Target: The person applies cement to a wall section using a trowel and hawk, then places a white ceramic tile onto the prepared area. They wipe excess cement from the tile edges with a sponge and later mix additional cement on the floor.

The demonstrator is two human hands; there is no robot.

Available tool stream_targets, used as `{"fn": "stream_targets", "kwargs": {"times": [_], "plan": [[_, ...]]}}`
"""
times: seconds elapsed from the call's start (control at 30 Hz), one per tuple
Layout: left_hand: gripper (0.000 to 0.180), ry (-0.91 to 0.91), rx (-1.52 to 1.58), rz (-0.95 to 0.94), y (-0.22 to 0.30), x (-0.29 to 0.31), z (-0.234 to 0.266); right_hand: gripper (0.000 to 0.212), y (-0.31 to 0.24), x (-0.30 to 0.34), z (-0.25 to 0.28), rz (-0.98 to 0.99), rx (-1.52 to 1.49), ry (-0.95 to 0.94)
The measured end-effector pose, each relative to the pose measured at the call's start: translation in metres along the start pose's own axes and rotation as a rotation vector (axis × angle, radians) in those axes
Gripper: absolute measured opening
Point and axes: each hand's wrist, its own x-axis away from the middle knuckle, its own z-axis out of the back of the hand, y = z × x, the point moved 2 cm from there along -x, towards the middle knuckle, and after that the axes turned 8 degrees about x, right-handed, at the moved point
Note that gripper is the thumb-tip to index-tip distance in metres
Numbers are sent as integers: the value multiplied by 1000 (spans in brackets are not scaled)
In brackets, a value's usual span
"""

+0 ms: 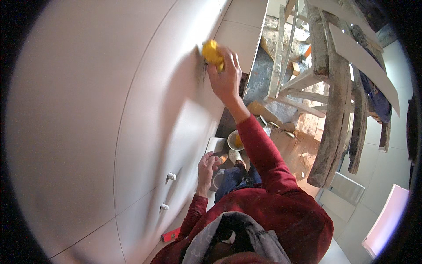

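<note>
High on the tiled wall (145, 110), my right hand (226, 75) is closed round a yellow sponge (212, 53) at the surface. Dark smudges show on the tile just below the sponge. Lower down and close to the wall, my left hand (206, 169) is closed round a tool with an orange and black handle (222, 158). The rest of that tool is hidden or too small to make out, so its kind is unclear. Two white pipe fittings (171, 176) stick out of the wall left of my left hand.
Below stands a white bucket (231, 147) with something yellow inside, beside a light shoe (236, 157). Rough wooden trestles and beams (332, 114) rise on the right. A red level-like tool (170, 235) lies low by the wall. Rubble and boards cover the floor.
</note>
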Motion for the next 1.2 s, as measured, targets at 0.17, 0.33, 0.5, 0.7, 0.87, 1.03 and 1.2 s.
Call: {"fn": "stream_targets", "kwargs": {"times": [0.17, 0.33, 0.5, 0.7, 0.87, 1.03, 1.2], "plan": [[43, 5, 4, 48, -10, 4, -1, 74, 8, 52, -47, 244, -18, 49], [45, -3, -91, 123, -22, 13, 5, 67, 65, 126, -46, -135, 40, -170], [47, 23, -62, 119, -39, 11, 20, 63, 26, 77, -54, 202, 62, 111], [45, 11, -57, 167, -47, 23, 16, 53, 93, 109, -73, -128, 163, -3], [42, 28, 4, 158, -57, 26, 24, 54, 31, 99, -56, 50, -20, 60], [40, 19, -14, 172, -50, 19, 10, 56, 105, 102, -83, -51, 122, 107], [42, 32, -83, 215, -72, 22, 33, 52, 101, 127, -69, -158, 95, -51]]}}
